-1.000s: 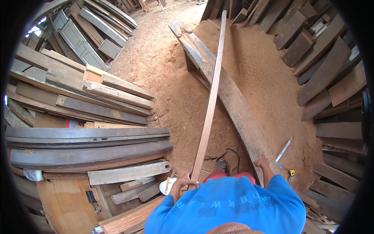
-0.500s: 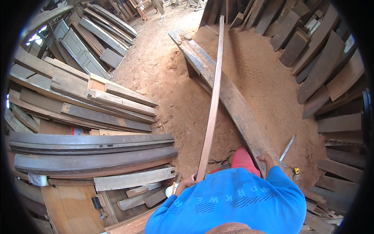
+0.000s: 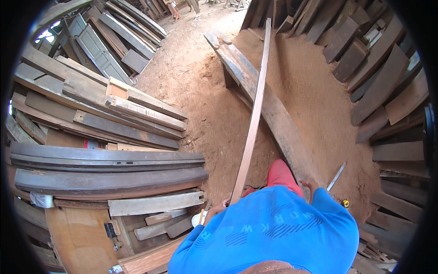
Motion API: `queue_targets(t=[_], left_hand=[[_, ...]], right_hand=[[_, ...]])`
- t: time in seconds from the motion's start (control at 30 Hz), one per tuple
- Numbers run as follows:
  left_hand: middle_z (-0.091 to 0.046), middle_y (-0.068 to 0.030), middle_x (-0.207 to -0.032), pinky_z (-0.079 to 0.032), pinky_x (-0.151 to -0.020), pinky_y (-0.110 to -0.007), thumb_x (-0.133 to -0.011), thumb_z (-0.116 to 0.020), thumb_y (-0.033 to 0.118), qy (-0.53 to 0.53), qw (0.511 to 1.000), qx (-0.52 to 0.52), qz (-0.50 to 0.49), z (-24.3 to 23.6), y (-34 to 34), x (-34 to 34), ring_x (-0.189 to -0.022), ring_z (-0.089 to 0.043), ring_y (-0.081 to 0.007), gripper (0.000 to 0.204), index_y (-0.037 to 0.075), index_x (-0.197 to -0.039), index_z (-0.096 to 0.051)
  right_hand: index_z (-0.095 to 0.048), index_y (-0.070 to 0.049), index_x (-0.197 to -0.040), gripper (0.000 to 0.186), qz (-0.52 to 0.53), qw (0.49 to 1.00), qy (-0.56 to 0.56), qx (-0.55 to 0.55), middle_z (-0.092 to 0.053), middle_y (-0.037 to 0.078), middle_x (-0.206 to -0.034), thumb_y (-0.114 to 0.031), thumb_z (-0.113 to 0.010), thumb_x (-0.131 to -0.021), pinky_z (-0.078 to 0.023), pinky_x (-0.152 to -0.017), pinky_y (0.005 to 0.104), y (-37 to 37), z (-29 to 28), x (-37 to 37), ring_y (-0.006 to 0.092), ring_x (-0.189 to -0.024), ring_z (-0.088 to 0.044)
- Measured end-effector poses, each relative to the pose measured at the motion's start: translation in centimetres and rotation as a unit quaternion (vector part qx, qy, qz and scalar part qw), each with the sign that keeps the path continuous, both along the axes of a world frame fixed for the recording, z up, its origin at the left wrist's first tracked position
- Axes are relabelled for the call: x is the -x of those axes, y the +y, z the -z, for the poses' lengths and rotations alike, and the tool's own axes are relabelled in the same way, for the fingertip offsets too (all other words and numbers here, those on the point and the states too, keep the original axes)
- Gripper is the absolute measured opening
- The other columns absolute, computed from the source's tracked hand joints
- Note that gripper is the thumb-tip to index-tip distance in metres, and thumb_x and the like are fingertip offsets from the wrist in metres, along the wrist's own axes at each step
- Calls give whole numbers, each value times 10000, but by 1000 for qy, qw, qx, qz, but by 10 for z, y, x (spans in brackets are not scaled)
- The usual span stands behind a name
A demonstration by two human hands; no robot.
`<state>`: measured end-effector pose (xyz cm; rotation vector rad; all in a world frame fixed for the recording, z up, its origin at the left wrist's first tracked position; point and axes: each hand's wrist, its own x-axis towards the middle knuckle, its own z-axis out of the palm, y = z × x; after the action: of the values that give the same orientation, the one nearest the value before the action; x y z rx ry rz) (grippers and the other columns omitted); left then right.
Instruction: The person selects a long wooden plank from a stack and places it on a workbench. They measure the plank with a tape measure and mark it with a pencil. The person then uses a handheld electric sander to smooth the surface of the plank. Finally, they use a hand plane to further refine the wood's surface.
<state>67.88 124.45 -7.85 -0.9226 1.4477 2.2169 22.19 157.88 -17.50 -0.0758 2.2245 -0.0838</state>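
Observation:
A long, narrow reddish-brown wood strip runs away from my left side and lies across a thick, worn plank bench. My left hand is closed on the strip's near end, partly hidden by my blue sleeve. At the bench's near end, my right hand has its fingers curled against the edge of the wide plank. My red-clad knee shows between the strip and the bench.
Stacked boards and beams fill the left side. More planks lean along the right. A metal ruler-like strip and a yellow tape measure lie right of the bench. Sawdust covers the ground.
The view has shifted slightly, and my torso and both hands sit a little differently in it. The strip still crosses the bench, with my left hand still on its near end.

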Motion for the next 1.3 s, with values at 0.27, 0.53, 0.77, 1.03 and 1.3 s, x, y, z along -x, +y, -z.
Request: queue_targets(t=[0.27,0.53,0.77,1.03,1.3], left_hand=[[-484,-65,-1437,-429,-1007,-327,-785,-808,136,-19,1000,1,-2,4,0,-7,-1224,-507,-140,931,114,-1532,-253],[-456,-138,-1450,-429,-1010,-343,-863,-731,199,25,998,-22,-60,-24,-35,71,-1237,-504,-211,878,117,-1549,-189],[-407,-270,-1455,-426,-1038,-412,-823,-744,400,-15,977,177,-115,-66,-98,241,-1298,-478,-335,1025,35,-1539,-108],[-474,-299,-1379,-402,-1073,-453,-680,-805,510,-97,881,462,-22,-74,-132,374,-1276,-492,-402,1118,34,-1506,-220],[-590,-273,-1242,-463,-1011,-442,-690,-699,253,-122,886,447,16,-67,-146,394,-1165,-581,-395,921,90,-1490,-274]], right_hand=[[-612,53,-1211,687,-20,999,-50,9,-562,250,-1318,-539,-621,-864,-440,-1002,398,-13,-54,-2,323,-1229,-551],[-642,44,-1158,600,-57,998,-31,18,-574,262,-1281,-470,-633,-848,-463,-974,416,-22,-18,50,389,-1173,-580],[-692,38,-996,479,-109,984,121,70,-627,293,-1121,-400,-591,-830,-484,-922,436,-124,-57,102,399,-1114,-602],[-699,33,-994,434,-128,966,135,180,-641,283,-1086,-344,-547,-841,-485,-902,446,-199,-65,134,404,-1071,-621],[-691,22,-1035,462,-101,983,69,135,-628,250,-1145,-374,-507,-884,-459,-963,410,-184,-29,176,367,-1132,-596]])
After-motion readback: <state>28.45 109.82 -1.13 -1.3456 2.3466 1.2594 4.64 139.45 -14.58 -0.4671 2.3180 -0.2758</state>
